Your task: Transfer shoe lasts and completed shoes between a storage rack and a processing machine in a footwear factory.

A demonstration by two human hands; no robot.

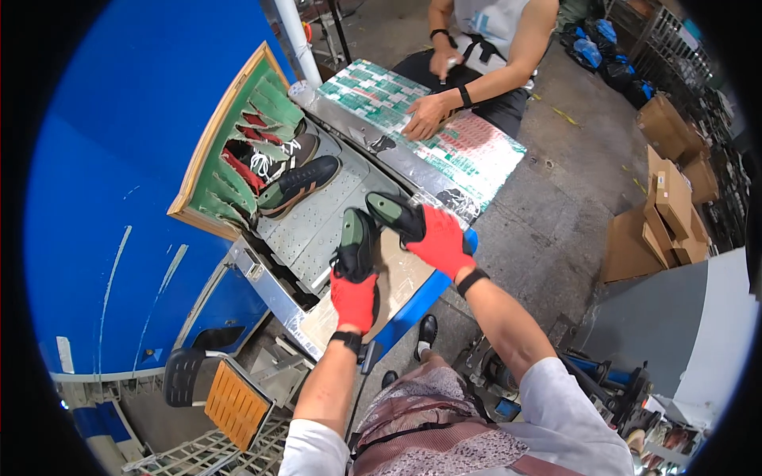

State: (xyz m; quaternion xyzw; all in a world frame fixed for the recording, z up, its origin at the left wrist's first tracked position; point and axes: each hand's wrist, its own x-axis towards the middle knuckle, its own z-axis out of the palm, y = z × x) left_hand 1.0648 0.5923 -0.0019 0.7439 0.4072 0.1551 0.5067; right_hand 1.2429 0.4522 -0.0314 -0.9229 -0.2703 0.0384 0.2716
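Observation:
My left hand [354, 303], in a red glove, is closed around a black shoe [361, 258] that has a green last [355, 228] showing in its opening. In my right hand [441, 239], also gloved in red, is another black shoe [411, 225] with a green last [384, 208] inside. Both shoes are held side by side, toes back toward my wrists, over the near end of a grey conveyor. Beyond them, a black shoe with brown stripes [303, 187] lies on the conveyor, and a dark shoe with white laces [274, 161] sits by the machine opening.
A large blue machine [151, 103] stands at left, its wood-framed opening hung with torn green flaps [226, 194]. Across the conveyor [309, 230], another person's hand [429, 116] rests at a green-and-white board [373, 91]. Cardboard boxes [655, 230] stand at right, a wooden-slat seat [238, 404] lower left.

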